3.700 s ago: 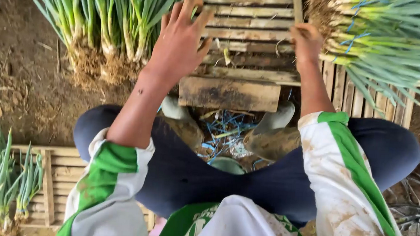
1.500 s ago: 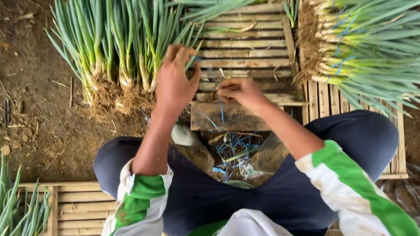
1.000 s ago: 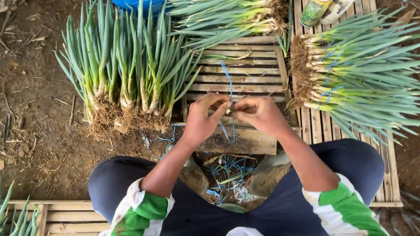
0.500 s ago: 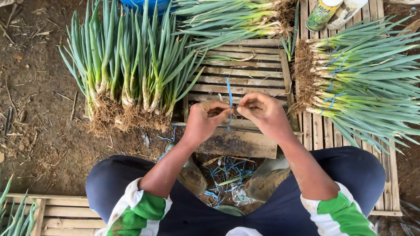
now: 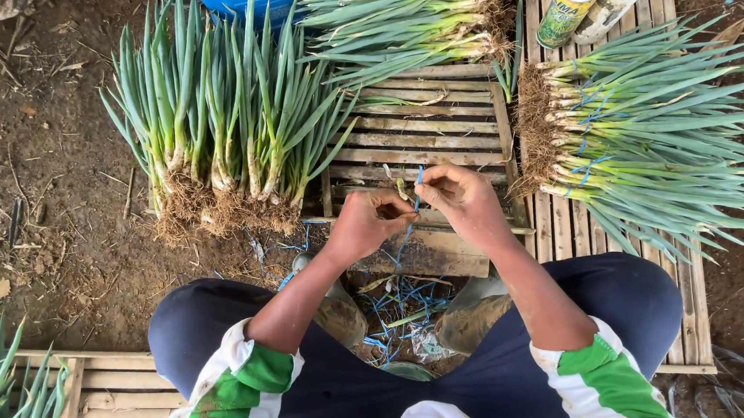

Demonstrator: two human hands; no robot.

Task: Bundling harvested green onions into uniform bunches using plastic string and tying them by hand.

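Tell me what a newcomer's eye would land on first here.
First, the two hands at centre: the left hand and right hand pinch a thin blue string between them above a slatted wooden crate. Next, the green onions: an upright clump on the soil at left, and a tied bundle lying on slats at right.
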